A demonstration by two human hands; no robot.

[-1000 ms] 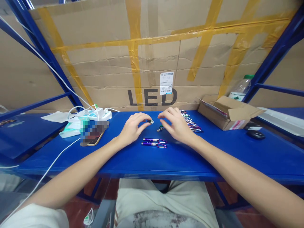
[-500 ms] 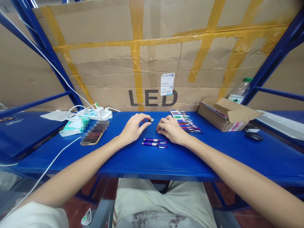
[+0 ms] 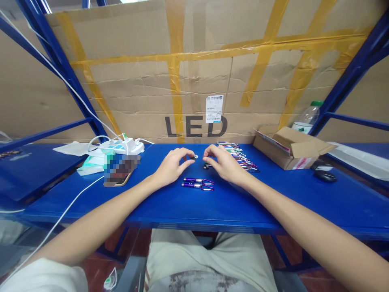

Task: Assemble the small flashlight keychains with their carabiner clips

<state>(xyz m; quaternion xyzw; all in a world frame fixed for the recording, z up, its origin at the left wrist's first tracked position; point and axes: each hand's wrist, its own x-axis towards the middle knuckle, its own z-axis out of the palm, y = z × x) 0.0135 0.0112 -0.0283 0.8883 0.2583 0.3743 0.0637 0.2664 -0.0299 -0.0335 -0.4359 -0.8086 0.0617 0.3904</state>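
Observation:
My left hand (image 3: 172, 165) rests on the blue table (image 3: 231, 202) with its fingers curled round a small dark flashlight body whose silver tip (image 3: 196, 156) sticks out to the right. My right hand (image 3: 224, 164) hovers just right of that tip, fingertips pinched together above a small dark part (image 3: 206, 166) lying on the table. Two purple keychain flashlights (image 3: 198, 183) with carabiner clips lie side by side in front of both hands. A row of several coloured keychain flashlights (image 3: 240, 159) lies behind my right hand.
An open cardboard box (image 3: 290, 151) and a plastic bottle (image 3: 308, 117) stand at the right, with a black mouse (image 3: 325, 176) nearer. At the left are a phone (image 3: 119, 173), a white power strip (image 3: 123, 145) and its cable. A taped cardboard sheet (image 3: 194, 73) marked LED walls the back.
My right hand dropped flat onto the table by the small dark part, then lifted and moved its fingertips left toward the flashlight tip. My left hand barely moved.

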